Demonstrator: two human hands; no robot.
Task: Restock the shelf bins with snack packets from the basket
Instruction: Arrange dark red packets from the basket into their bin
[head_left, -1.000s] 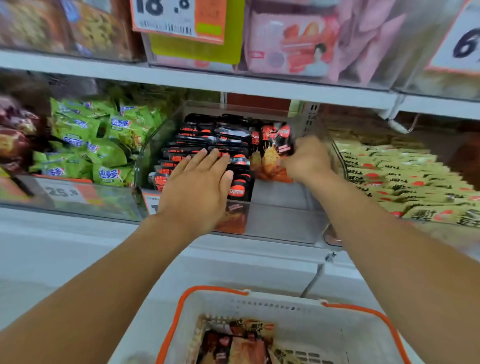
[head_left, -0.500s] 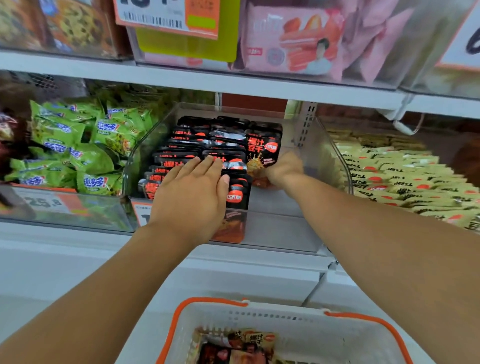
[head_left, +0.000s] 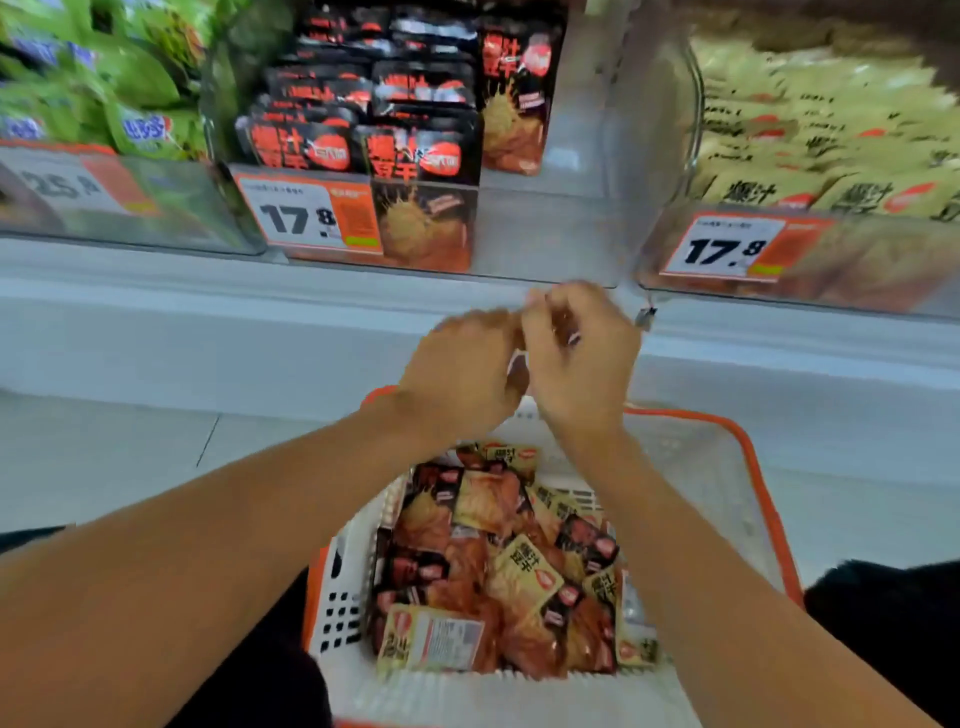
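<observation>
Together, both hands (head_left: 519, 364) hover above the basket (head_left: 727, 431).

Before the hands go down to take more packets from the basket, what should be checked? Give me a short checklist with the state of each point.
1. Left hand free of packets: cannot tell, blurred.
2. Right hand free: cannot tell, blurred.
3. Basket holds packets: ok, black packets and yellow packets mixed.
4. Room in black-packet bin: ok, right side bare.
5. Packets sorted by colour in the basket: not ok.
</observation>
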